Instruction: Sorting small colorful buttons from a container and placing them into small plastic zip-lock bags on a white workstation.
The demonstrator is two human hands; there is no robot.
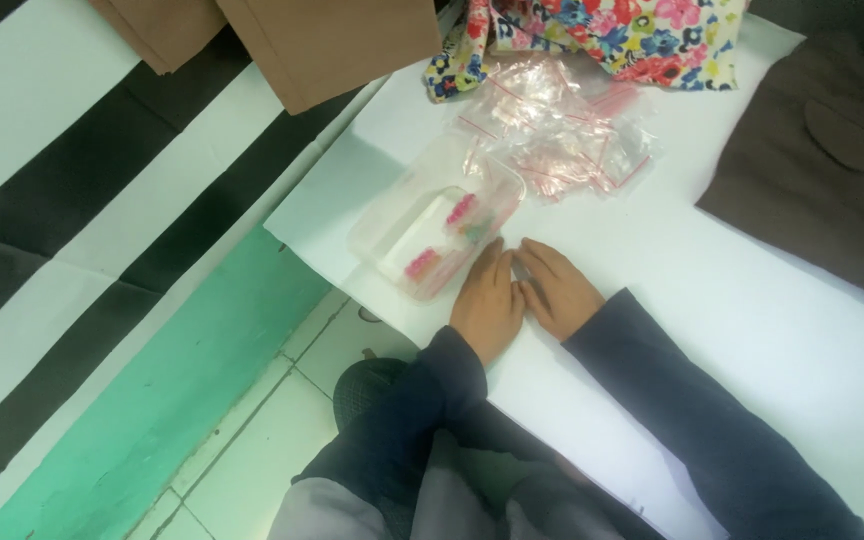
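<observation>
The left hand [488,300] and the right hand [558,290] lie side by side on the white counter [752,330], palms down, fingertips meeting. The fingers are loosely curled and seem to pinch something very small between them, though whatever it is is hidden under the fingers and cannot be made out. Dark sleeves cover both wrists.

Just beyond the left hand's fingertips, touching or nearly so, sits a clear plastic box [436,228] near the counter's edge, holding small pink and greenish pieces (beads or clips, too small to tell). Farther out lies a heap of small clear bags [557,135] with red seal strips, then a floral cloth [612,35], with a dark brown cloth [822,160] off to the right.

Fine work of this kind likely goes best with both wrists resting on the counter and the fingertips kept close to the box, so a slipped piece lands on the white surface rather than rolling off the near edge.
</observation>
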